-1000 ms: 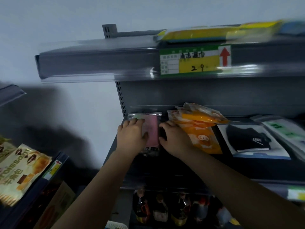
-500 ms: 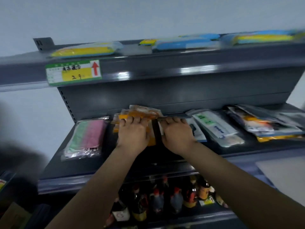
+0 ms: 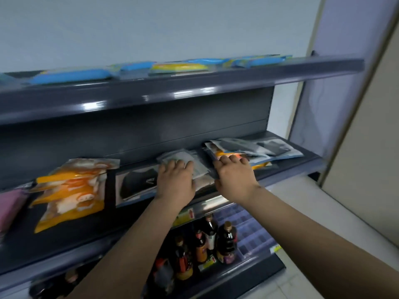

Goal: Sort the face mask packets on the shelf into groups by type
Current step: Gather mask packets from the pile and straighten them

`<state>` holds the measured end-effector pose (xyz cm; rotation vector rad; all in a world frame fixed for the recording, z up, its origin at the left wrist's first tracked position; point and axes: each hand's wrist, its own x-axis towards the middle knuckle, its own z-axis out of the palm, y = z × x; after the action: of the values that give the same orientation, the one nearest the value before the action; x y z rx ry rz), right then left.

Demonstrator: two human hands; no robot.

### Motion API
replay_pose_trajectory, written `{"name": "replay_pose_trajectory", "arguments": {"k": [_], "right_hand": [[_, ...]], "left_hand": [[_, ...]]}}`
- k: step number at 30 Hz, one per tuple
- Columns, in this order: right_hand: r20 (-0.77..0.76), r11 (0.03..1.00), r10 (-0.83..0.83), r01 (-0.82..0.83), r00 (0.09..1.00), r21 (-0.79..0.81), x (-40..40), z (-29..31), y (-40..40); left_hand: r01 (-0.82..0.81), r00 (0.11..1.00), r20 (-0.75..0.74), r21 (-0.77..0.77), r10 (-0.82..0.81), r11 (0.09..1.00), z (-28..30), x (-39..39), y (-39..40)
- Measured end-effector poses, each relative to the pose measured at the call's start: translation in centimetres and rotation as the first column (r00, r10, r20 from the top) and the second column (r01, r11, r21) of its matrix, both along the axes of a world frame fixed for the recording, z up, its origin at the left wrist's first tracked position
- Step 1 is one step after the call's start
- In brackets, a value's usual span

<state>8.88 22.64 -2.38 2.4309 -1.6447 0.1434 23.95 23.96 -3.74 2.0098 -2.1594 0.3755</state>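
Mask packets lie along the dark middle shelf (image 3: 64, 238). From the left: a pink packet (image 3: 8, 206) at the frame edge, a stack of orange packets (image 3: 71, 190), a black-mask packet (image 3: 138, 184), pale grey-white packets (image 3: 187, 158), and a mixed pile of black and orange packets (image 3: 254, 149) at the right end. My left hand (image 3: 176, 182) lies palm down on the pale packets, fingers together. My right hand (image 3: 235, 175) rests flat at the left edge of the right pile, fingertips touching an orange packet. Neither hand visibly grips anything.
The top shelf (image 3: 194, 87) carries blue and yellow packets (image 3: 179, 66). Dark sauce bottles (image 3: 226, 240) stand on the lower shelf below my arms. A pale wall and door frame (image 3: 367, 104) stand to the right of the rack.
Both hands have left the orange stack and moved right along the shelf, now on the pale packets and the right pile. The view has panned right; the pink packet sits at the left edge.
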Motion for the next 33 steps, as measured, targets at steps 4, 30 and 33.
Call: {"name": "replay_pose_trajectory", "arguments": {"k": [4, 30, 33], "right_hand": [[0.043, 0.997, -0.071, 0.071, 0.997, 0.018, -4.6, -0.1, -1.1], [0.453, 0.942, -0.226, 0.077, 0.862, 0.326, -16.0, -3.5, -21.8], [0.454, 0.928, -0.227, 0.05, 0.862, 0.37, -16.3, -4.2, -23.7]], "left_hand": [[0.059, 0.998, -0.011, 0.015, -0.058, 0.998, 0.0, -4.4, -1.8], [-0.066, 0.884, -0.445, 0.19, 0.146, 0.98, -3.5, -11.1, -21.7], [-0.102, 0.854, -0.483, 0.206, 0.192, 0.973, -4.0, -11.4, -22.4]]}}
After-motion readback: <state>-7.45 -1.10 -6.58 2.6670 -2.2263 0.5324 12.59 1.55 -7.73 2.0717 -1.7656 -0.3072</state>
